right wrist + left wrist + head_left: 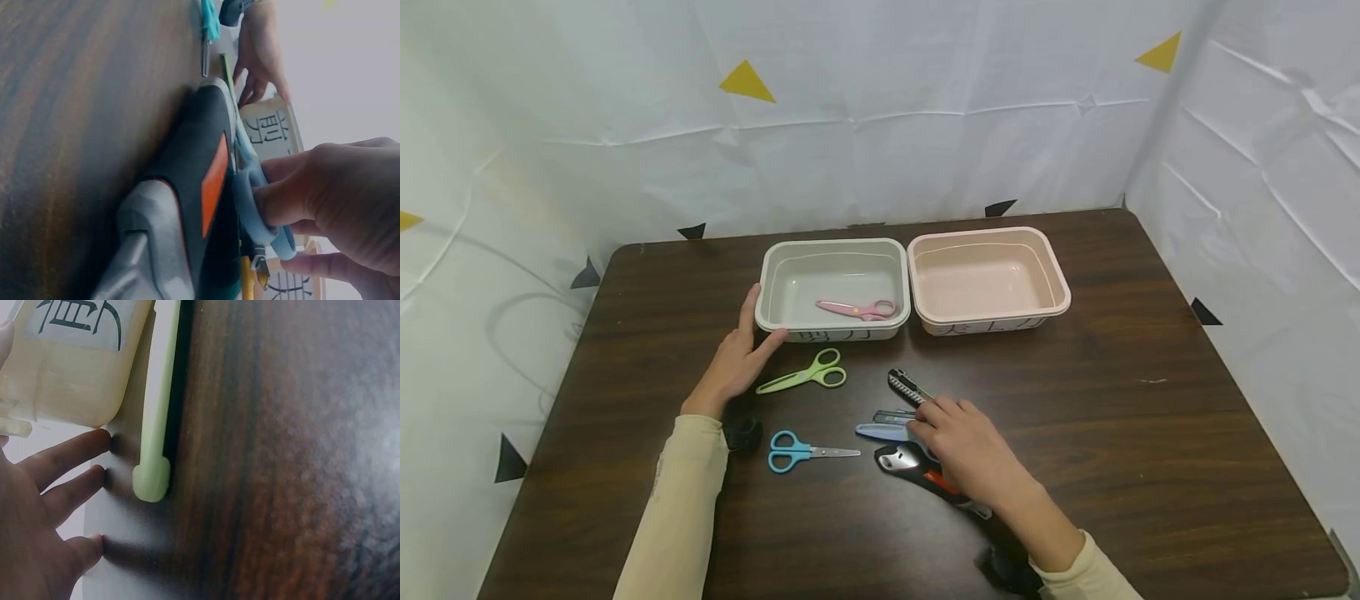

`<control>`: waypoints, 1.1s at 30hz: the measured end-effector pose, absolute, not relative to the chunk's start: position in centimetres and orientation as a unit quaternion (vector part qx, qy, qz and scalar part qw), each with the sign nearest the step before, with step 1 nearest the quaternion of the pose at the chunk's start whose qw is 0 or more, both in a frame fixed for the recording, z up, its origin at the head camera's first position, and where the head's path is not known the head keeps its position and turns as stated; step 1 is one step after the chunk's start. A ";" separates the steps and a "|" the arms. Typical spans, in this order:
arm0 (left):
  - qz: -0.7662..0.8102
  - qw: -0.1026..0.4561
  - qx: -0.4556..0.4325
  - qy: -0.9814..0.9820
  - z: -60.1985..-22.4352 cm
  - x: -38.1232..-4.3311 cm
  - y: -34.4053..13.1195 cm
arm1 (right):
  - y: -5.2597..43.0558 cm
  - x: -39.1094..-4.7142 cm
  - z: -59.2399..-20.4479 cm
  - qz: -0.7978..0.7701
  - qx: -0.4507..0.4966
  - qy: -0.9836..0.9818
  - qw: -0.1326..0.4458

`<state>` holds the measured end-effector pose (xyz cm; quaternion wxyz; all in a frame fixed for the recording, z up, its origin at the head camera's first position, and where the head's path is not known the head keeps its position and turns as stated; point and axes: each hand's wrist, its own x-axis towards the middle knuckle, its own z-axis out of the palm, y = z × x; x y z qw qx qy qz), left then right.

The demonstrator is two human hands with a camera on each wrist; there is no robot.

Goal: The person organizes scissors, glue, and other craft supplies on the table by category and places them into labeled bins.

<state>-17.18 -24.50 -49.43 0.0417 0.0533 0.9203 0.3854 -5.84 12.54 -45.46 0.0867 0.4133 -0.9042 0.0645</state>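
My right hand (973, 450) pinches the handle of light blue scissors (250, 206) between thumb and fingers, low over the table. Their blue blade end (883, 431) points left in the head view. Right beside them lies a black utility knife with orange trim (194, 162). My left hand (733, 362) rests at the near left corner of the grey-green bin (835, 245), thumb on its front rim and fingers spread along its side. Pink scissors (856, 310) lie inside that bin. Green scissors (805, 377) lie just in front of it.
A light pink bin (992, 323) stands right of the grey-green one. Turquoise-handled scissors (808, 452) lie on the dark wooden table (1150, 433) at the left. A black cutter (906, 385) and a small grey item (893, 417) lie by my right hand. White sheeting surrounds the table.
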 end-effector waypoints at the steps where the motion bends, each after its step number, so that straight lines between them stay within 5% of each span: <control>1: 0.385 0.042 0.054 0.920 -49.4 -17.2 -24.5 | 12.5 -5.9 -45.4 0.068 0.414 -0.904 0.085; 33: 0.388 0.034 0.057 0.919 -49.4 -17.1 -24.4 | 9.5 -12.6 -40.1 0.208 0.346 -0.891 0.209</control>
